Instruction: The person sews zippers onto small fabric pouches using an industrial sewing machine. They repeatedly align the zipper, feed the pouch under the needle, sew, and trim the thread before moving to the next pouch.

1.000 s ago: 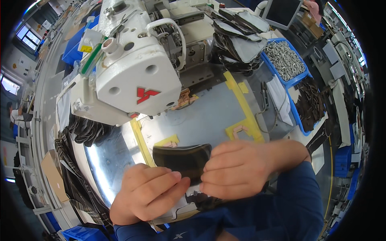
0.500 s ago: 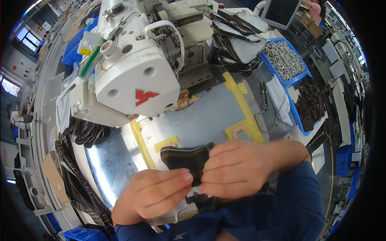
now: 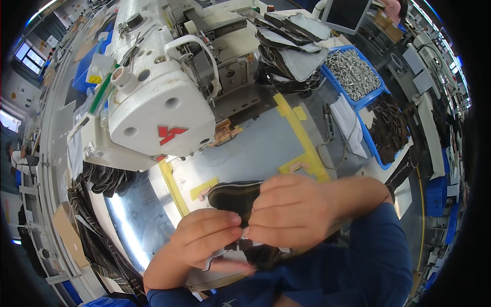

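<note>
My left hand (image 3: pixel 207 235) and my right hand (image 3: pixel 294 210) meet close to my body, both closed on one dark fabric piece (image 3: pixel 230 197). Its rounded end has a pale line along the far edge and points left beyond my fingers. Under my hands hang more dark fabric (image 3: pixel 261 254) and some white material (image 3: pixel 217 254). My fingers hide the middle of the piece. The left thumb stretches out below the fingers. Just beyond lies a metal work plate (image 3: pixel 250 153) edged with yellow tape (image 3: pixel 302 135), beside a white sewing machine head (image 3: pixel 163 115).
Stacked dark and white fabric pieces (image 3: pixel 294 53) lie at the back. On the right, blue trays hold metal fittings (image 3: pixel 353 74) and brown scraps (image 3: pixel 387 123). Tweezer-like tools (image 3: pixel 328 120) and a white cloth (image 3: pixel 348 128) lie beside them. Dark cut pieces (image 3: pixel 105 179) sit left of the machine.
The view has shifted a little, so machine and trays appear farther left. The fabric piece has turned slightly in my hands, and my left thumb and more white material now show below.
</note>
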The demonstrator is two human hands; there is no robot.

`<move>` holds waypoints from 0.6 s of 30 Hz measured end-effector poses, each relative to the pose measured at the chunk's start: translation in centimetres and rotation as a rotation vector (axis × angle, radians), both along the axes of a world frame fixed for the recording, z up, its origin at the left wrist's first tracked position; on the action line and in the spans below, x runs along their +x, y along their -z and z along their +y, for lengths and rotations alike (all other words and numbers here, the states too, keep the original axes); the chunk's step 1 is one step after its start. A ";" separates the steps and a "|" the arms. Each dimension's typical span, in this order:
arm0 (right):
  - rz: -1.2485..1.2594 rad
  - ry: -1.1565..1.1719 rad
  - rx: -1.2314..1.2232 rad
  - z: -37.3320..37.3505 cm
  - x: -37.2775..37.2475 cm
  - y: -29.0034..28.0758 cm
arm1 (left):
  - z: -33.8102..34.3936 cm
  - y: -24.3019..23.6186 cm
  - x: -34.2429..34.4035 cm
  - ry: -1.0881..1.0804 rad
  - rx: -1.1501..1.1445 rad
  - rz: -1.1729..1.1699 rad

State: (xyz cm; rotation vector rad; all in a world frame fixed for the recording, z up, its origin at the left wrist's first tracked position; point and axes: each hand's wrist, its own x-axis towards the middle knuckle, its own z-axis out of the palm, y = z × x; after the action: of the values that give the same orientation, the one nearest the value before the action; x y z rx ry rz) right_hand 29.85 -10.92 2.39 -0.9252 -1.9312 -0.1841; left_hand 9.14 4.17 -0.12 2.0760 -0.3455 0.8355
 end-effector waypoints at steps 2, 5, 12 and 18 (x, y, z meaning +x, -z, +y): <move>0.007 -0.026 -0.040 0.3 0.2 0.4 | -0.1 0.3 0.2 -0.068 0.032 0.017; 0.081 -0.027 -0.201 0.6 0.6 1.4 | 0.5 0.8 0.9 -0.053 -0.055 0.059; 0.308 0.067 -0.837 1.3 1.5 1.7 | 0.3 1.9 1.5 -0.233 -0.425 0.366; 0.248 0.471 -1.108 5.9 4.1 6.3 | 1.1 5.5 3.9 -0.664 -0.602 0.698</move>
State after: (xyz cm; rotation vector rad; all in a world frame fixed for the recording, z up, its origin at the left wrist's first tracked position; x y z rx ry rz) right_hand 34.00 -5.04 -3.92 -1.9969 -1.4726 0.7774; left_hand 13.07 5.26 -5.59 1.7445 0.9052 0.4296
